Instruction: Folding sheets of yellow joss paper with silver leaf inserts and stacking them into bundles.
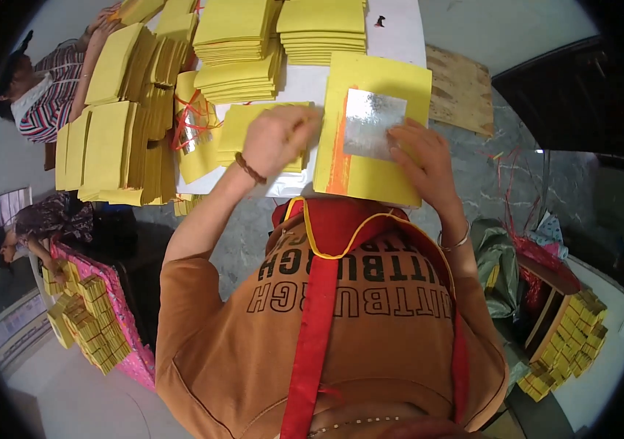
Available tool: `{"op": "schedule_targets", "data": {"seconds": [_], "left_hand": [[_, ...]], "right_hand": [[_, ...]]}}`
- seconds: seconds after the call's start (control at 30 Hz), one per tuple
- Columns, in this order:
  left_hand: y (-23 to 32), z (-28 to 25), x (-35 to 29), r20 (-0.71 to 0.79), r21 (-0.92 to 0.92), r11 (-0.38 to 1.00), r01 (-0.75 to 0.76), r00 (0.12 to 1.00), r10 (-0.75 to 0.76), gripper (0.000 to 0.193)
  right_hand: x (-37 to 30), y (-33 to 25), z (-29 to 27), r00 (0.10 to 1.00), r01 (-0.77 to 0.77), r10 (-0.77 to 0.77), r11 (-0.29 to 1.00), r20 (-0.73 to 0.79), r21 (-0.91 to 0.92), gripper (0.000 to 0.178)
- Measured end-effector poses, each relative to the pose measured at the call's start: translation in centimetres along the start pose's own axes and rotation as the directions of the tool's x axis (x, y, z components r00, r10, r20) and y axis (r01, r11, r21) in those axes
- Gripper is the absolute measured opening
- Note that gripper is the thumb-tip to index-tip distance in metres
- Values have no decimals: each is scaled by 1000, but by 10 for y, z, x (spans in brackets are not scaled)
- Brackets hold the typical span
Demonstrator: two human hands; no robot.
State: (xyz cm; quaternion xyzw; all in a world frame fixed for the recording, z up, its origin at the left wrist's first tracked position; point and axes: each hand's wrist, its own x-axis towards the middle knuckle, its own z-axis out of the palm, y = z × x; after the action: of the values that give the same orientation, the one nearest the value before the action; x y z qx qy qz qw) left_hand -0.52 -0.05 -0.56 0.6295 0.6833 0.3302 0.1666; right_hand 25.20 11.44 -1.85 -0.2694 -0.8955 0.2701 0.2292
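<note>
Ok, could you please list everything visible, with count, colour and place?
Table: one, white, top centre
Large sheet: one, yellow, orange-striped, table's near right
Silver square: one, silver, on that sheet
Yellow stacks: many, yellow, table's left and far side
Red ties: several, red, among stacks
Board: one, light brown, beyond table's right
Co-workers: two, patterned tops, left
Yellow bundles: many, yellow, lower left and right
Pink cloth: one, pink, lower left
Sack: one, grey-green, right
Apron: one, red, on wearer
Left hand: one, bare, over small stack
Right hand: one, bare, at silver square's right edge
</note>
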Motion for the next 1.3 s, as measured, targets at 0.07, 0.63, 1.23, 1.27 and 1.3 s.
{"op": "schedule_targets", "data": {"seconds": [0.07,0.63,1.23,1.27,1.3], "left_hand": [[24,11,-5,144,62,957,-282,952,271,27],[24,15,20,548,-325,943,-72,798,250,20],[2,24,44,716,-440,839,319,689,113,21],[1,25,44,692,-460,839,290,709,134,22],[0,26,44,691,-459,840,288,710,134,22]], "right_hand": [[-3,3,3,998,-45,45,999,33,0,25],[-8,18,7,876,-453,421,555,235,698,36],[-4,26,1,907,-420,330,651,263,633,63],[-6,29,1,907,-419,330,650,262,633,63],[-9,33,4,933,-355,268,595,239,721,56]]}}
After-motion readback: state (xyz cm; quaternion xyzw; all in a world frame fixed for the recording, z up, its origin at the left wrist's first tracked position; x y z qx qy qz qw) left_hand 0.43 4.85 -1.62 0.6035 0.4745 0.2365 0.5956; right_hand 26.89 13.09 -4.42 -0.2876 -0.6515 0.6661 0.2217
